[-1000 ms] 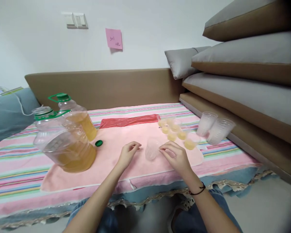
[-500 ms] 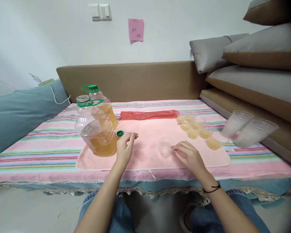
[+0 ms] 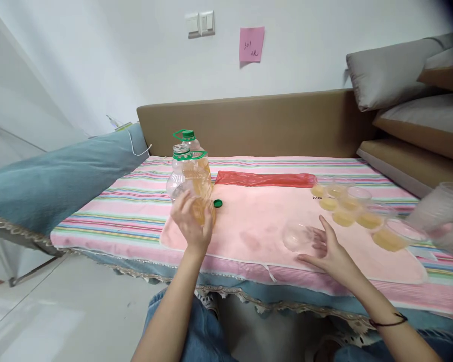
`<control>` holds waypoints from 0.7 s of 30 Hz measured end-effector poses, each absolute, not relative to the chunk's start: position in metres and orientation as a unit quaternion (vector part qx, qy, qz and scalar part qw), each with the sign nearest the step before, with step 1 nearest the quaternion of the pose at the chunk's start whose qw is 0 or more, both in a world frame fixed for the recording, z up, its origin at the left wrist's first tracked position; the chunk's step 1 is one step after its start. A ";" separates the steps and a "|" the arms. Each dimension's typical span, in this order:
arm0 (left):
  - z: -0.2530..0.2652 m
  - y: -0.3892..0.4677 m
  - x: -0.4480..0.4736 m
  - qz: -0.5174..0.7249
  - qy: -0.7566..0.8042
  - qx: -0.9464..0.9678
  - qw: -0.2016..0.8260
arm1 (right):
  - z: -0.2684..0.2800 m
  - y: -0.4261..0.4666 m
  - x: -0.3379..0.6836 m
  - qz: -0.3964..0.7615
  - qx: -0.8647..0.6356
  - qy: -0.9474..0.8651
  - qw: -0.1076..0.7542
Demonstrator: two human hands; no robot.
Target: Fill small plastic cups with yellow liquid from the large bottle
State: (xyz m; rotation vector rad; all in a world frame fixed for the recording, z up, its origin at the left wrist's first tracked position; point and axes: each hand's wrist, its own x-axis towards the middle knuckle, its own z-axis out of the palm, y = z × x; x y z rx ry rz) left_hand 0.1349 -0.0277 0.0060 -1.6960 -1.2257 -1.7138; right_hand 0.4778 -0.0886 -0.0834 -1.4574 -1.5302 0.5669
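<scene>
My left hand (image 3: 192, 221) is raised in front of an uncapped clear bottle (image 3: 186, 182) of yellow liquid. Its fingers are loosely curled and apart; whether they touch the bottle I cannot tell. Behind stands a second bottle (image 3: 187, 133), its green cap on. A loose green cap (image 3: 218, 203) lies on the pink mat (image 3: 256, 213). Fingers spread, my right hand (image 3: 328, 249) is beside a clear plastic cup (image 3: 292, 237) with no liquid visible, thumb and fingers apart. To the right, several cups of yellow liquid (image 3: 343, 217) stand grouped.
A folded red plastic bag (image 3: 264, 179) lies along the mat's back edge. Stacked clear cups (image 3: 434, 211) lean at the far right, near piled cushions (image 3: 396, 161). A brown backrest (image 3: 249, 128) runs behind the striped cloth (image 3: 117, 216), and a blue armrest (image 3: 68, 161) bounds the left.
My view has turned left, shifting the scene rightward. My left hand has moved over to the uncapped bottle with its fingers spreading. My right hand has opened beside the clear cup.
</scene>
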 end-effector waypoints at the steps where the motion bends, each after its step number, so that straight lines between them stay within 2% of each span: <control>1: 0.006 -0.026 0.127 -0.630 -0.453 -0.589 0.227 | -0.088 -0.086 0.475 0.241 -0.600 -0.613 0.454; 5: 0.003 -0.020 0.099 -0.654 -0.502 -0.523 0.214 | -0.101 -0.073 0.462 0.234 -0.629 -0.577 0.467; 10: -0.002 -0.014 0.079 -0.669 -0.541 -0.488 0.150 | -0.111 -0.063 0.459 0.208 -0.645 -0.561 0.475; 13: -0.005 -0.010 0.073 -0.687 -0.564 -0.457 0.041 | -0.110 -0.065 0.464 0.193 -0.635 -0.580 0.471; 16: -0.009 -0.003 0.066 -0.703 -0.578 -0.406 -0.085 | -0.096 -0.073 0.467 0.121 -0.602 -0.606 0.505; 19: -0.016 0.009 0.061 -0.694 -0.584 -0.394 -0.149 | -0.071 -0.079 0.452 0.029 -0.578 -0.624 0.525; 21: -0.021 0.017 0.060 -0.683 -0.575 -0.413 -0.180 | -0.055 -0.078 0.428 0.011 -0.554 -0.642 0.531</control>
